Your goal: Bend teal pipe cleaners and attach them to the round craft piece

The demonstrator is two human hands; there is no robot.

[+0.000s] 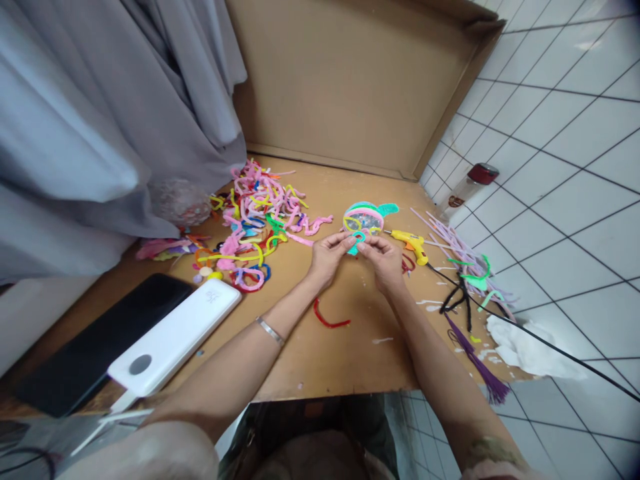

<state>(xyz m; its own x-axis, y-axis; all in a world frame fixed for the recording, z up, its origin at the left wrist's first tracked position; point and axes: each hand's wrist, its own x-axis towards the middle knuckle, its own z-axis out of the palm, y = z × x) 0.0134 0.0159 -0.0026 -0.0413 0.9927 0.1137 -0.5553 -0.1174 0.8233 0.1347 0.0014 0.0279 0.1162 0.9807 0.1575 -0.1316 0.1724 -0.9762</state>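
Observation:
Between my two hands, over the middle of the table, is a small looped teal pipe cleaner (358, 237). The fingers of my left hand (330, 255) pinch it from the left. My right hand (384, 260) pinches its other side with thumb and fingers. Just behind the fingertips lies a round pink and teal pipe-cleaner piece (367, 213) with a shiny middle, partly hidden by my hands. A yellow hot glue gun (413, 245) lies right of it, nozzle toward the round piece. Nearer me, a curved red pipe cleaner (330, 323) rests on the table.
A tangled heap of colourful pipe cleaners (255, 213) covers the back left. A white power bank (175, 337) and a black slab (107, 340) lie front left. Right are lilac sticks (453, 243), a purple tassel (477, 360), white tissue (530, 347), and a red-capped bottle (470, 190).

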